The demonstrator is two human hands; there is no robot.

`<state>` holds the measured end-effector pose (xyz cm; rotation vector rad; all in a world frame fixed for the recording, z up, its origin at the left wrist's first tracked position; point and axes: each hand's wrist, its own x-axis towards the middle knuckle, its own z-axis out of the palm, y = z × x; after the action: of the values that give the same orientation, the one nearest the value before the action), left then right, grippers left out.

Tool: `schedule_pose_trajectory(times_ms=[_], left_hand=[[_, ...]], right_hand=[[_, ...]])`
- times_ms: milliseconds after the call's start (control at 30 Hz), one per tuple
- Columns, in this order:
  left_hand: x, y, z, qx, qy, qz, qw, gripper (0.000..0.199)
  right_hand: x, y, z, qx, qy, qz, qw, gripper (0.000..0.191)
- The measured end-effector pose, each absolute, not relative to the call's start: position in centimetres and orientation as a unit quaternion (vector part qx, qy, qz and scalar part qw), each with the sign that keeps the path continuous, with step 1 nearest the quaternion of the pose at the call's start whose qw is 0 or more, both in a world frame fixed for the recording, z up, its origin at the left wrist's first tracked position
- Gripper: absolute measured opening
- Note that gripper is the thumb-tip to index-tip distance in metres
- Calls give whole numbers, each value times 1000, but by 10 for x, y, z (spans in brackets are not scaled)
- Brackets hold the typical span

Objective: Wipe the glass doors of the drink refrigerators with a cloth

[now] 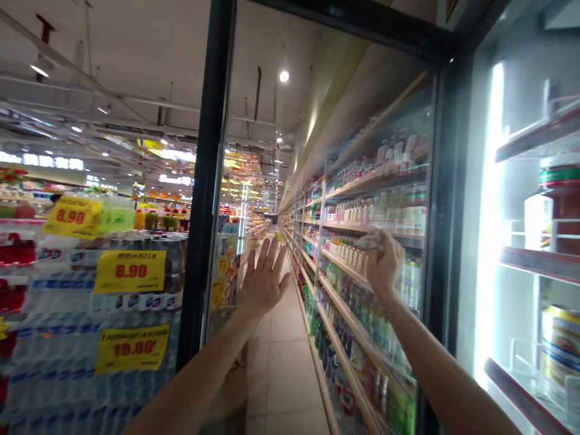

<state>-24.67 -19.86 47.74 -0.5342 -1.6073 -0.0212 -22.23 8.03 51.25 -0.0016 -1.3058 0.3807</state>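
Observation:
A glass door [290, 109] with a black frame [206, 151] stands open in front of me. My left hand [263, 278] lies flat against the pane, or very close to it, with its fingers stretched out and nothing in them. Further right, my right hand [386, 260] is closed around a crumpled, greyish cloth [370, 241] at the glass. Behind or mirrored in the pane, rows of bottles run off along long shelves [348, 229]; I cannot tell which.
At the right, a lit cooler [493, 181] holds a dark jar [559, 211] and a yellow can [562, 338] on its racks. Left of the door rise stacked packs of bottles [58, 338] with yellow price signs [130, 271]. Pale floor tiles [285, 362] show through the glass.

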Motion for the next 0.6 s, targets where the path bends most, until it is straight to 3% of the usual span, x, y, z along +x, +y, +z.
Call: schedule_pose_trajectory(times_ms=[167,400,600], left_hand=[[-246,-199,478,-237,-708,-6,666,64],[-249,-200,477,-241,-699,-11,674,64],[-249,-198,477,-249,-698,-24,671,63]], right_hand=[[-225,133,526,-101,-524,295,792,49],[-203,71,513,64,-563,393,724,46],[-228,73,507,-14,-558,214,801,31]])
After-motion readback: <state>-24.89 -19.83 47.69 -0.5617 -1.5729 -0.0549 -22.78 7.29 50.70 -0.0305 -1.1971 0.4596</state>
